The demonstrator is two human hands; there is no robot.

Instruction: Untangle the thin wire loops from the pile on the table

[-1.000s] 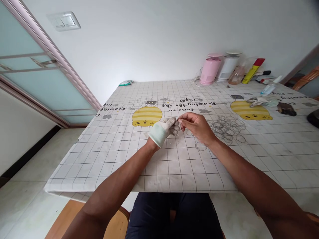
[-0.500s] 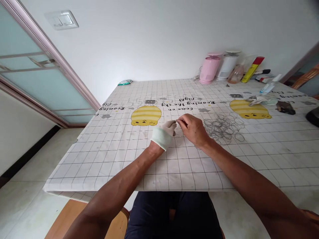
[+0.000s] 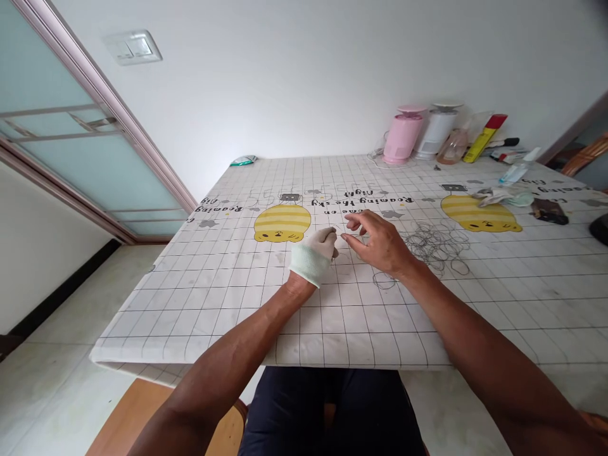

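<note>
- Holds the left hand, in an off-white fabric glove with a pale mint-green cuff, at the centre of the frame, pointing toward the upper right.
- Curls the gloved fingers inward, mostly hidden; cannot tell whether pinching anything.
- Holds the bare right hand just right of the glove, pointing left, with thumb and fingers spread apart.
- Right of centre, just beside the right hand: a tangled heap of thin, dark grey, wire-like loops, low on the table, broadest from left to right, with single loops turned in mixed directions.
- At the heap's lower left, below the right hand: one loose thin grey ring, lying flat, looking longer left to right.
- Underneath: a white tablecloth with black grid lines.
- At upper right: a pink upright plastic cylinder.
</note>
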